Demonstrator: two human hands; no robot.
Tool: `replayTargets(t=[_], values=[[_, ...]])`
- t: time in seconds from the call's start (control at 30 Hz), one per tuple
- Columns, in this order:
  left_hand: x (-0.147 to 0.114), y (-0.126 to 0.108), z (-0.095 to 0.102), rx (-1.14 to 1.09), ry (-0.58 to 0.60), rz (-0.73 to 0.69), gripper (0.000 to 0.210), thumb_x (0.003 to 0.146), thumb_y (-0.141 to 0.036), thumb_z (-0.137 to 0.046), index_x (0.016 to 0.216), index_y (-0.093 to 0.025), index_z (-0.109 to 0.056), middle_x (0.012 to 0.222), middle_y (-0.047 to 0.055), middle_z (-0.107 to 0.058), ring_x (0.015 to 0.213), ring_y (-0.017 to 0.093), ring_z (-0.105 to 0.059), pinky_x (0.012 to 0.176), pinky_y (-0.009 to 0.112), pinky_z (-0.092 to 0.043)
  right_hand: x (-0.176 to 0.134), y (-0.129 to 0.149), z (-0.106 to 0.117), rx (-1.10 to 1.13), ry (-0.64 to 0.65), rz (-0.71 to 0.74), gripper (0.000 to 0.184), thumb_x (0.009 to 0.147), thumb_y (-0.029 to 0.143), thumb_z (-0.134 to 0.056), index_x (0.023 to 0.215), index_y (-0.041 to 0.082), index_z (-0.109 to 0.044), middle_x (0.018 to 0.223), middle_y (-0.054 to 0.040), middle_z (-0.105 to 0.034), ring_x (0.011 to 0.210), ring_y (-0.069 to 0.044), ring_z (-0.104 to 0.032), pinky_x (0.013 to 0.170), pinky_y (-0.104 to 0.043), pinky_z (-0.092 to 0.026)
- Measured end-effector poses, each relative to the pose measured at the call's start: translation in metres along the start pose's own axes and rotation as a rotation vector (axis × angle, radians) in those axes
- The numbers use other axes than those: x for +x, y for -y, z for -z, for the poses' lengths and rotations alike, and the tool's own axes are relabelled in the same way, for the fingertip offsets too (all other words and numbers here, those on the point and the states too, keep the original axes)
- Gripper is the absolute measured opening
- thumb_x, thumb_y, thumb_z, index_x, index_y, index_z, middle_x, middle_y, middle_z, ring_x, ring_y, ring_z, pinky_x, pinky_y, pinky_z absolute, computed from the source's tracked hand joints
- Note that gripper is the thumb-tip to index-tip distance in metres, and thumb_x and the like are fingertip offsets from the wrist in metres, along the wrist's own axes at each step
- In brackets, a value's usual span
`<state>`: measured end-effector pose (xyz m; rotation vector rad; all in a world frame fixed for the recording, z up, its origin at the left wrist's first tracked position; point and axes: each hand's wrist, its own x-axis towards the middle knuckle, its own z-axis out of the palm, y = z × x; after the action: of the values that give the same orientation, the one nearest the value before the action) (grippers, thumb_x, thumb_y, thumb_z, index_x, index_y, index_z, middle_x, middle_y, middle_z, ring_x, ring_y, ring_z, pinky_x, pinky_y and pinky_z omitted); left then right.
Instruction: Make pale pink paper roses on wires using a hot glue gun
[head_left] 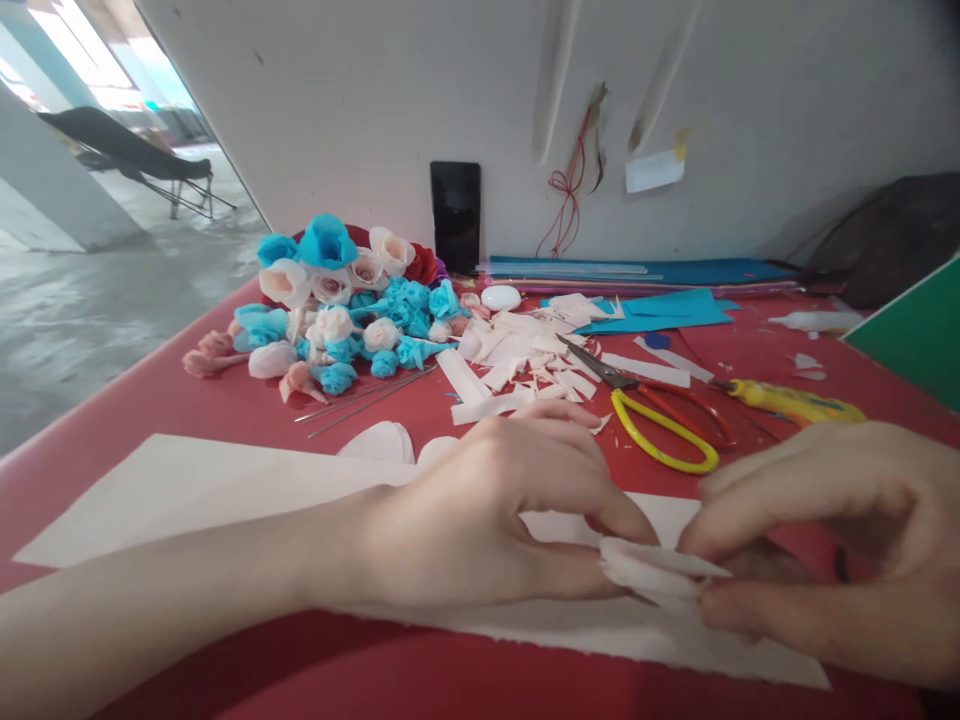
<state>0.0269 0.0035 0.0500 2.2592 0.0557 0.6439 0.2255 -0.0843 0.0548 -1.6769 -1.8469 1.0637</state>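
Between my two hands is a small bundle of pale pink paper petals (651,572), layered and partly folded. My left hand (510,520) pinches its left end with the thumb and a finger. On the other side my right hand (817,540) grips the right end between thumb and fingertips, which hide part of it. Beneath both hands lies a large pale paper sheet (195,500). Several cut petals (379,442) rest at the far edge of that sheet, just behind my left wrist. Scissors (660,420) with one yellow and one red handle lie beyond the hands.
Blue, white and pink paper flowers (330,290) are heaped at the back left, near thin wires (367,402). Paper scraps (525,350) cover the middle of the red table (187,670). A yellow-handled tool (795,402) lies at right; a phone (456,215) leans on the wall.
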Motion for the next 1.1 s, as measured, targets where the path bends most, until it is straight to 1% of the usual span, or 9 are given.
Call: replayTargets(t=[0.17,0.23,0.33,0.43,0.63,0.73,0.87,0.97,1.1], values=[[0.001,0.0,0.0,-0.025,-0.02,0.024,0.008,0.074,-0.005,-0.061,0.072,-0.001,-0.067,0.064,0.006,-0.067,0.062,0.01,-0.054,0.075,0.026,-0.042,0.003,0.021,0.006,-0.002,0.042,-0.173,0.013,0.061,0.041,-0.069,0.059,0.029,-0.07,0.05,0.0008,-0.05,0.048,-0.012,-0.043,0.044,-0.023,-0.036],[0.001,0.0,0.0,-0.042,-0.031,0.032,0.008,0.074,-0.005,-0.061,0.072,0.0,-0.067,0.064,0.007,-0.066,0.061,0.01,-0.053,0.072,0.026,-0.043,0.004,0.023,0.007,-0.011,0.041,-0.205,0.009,0.06,0.04,-0.07,0.058,0.03,-0.069,0.051,0.002,-0.051,0.048,-0.01,-0.043,0.045,-0.021,-0.037],[0.001,0.001,-0.001,-0.07,-0.037,0.048,0.008,0.074,-0.005,-0.061,0.073,0.0,-0.067,0.065,0.008,-0.065,0.062,0.011,-0.053,0.07,0.026,-0.043,0.006,0.017,0.005,0.002,0.025,-0.139,0.01,0.06,0.04,-0.071,0.058,0.03,-0.069,0.05,0.0025,-0.052,0.046,-0.009,-0.043,0.043,-0.019,-0.036],[0.0,0.002,-0.001,-0.095,-0.02,0.065,0.008,0.074,-0.006,-0.061,0.074,-0.001,-0.067,0.066,0.007,-0.065,0.064,0.011,-0.053,0.069,0.025,-0.044,0.008,0.009,0.003,0.052,0.064,-0.028,0.012,0.062,0.041,-0.07,0.059,0.03,-0.069,0.046,0.0024,-0.05,0.041,-0.009,-0.041,0.037,-0.018,-0.032],[0.001,0.002,0.001,-0.057,0.012,0.075,0.009,0.076,-0.008,-0.06,0.074,-0.003,-0.066,0.067,0.006,-0.064,0.066,0.011,-0.053,0.071,0.025,-0.043,0.007,0.013,0.001,0.036,-0.01,-0.137,0.013,0.059,0.042,-0.069,0.053,0.031,-0.067,0.047,0.0029,-0.052,0.045,-0.011,-0.045,0.041,-0.019,-0.038],[0.002,0.002,0.001,0.035,0.01,0.02,0.01,0.077,-0.009,-0.059,0.076,-0.003,-0.067,0.068,0.006,-0.066,0.064,0.011,-0.053,0.073,0.027,-0.043,0.008,0.009,-0.001,0.105,0.045,-0.082,0.014,0.061,0.04,-0.069,0.053,0.03,-0.067,0.045,0.003,-0.052,0.042,-0.011,-0.044,0.038,-0.019,-0.036],[0.003,0.0,0.002,0.181,0.009,-0.082,0.01,0.078,-0.011,-0.057,0.076,-0.005,-0.066,0.065,0.005,-0.067,0.062,0.011,-0.052,0.073,0.028,-0.042,0.012,0.003,-0.001,0.174,0.132,-0.061,0.01,0.064,0.036,-0.068,0.058,0.027,-0.068,0.048,0.0025,-0.056,0.044,-0.01,-0.046,0.038,-0.017,-0.035],[0.002,0.0,0.001,0.233,-0.026,-0.136,0.006,0.075,-0.008,-0.059,0.08,-0.007,-0.063,0.071,0.005,-0.069,0.064,0.011,-0.053,0.074,0.026,-0.044,0.015,0.005,0.002,0.174,0.214,-0.114,0.009,0.065,0.032,-0.068,0.06,0.024,-0.069,0.049,0.0021,-0.055,0.046,-0.009,-0.044,0.04,-0.016,-0.034],[0.0,0.003,-0.001,0.203,-0.053,-0.143,0.01,0.075,-0.006,-0.057,0.084,-0.008,-0.058,0.074,0.006,-0.068,0.065,0.01,-0.056,0.07,0.025,-0.046,0.017,0.008,0.005,0.261,0.299,-0.191,0.01,0.067,0.03,-0.067,0.062,0.022,-0.068,0.052,0.0021,-0.054,0.05,-0.008,-0.044,0.045,-0.016,-0.035]])
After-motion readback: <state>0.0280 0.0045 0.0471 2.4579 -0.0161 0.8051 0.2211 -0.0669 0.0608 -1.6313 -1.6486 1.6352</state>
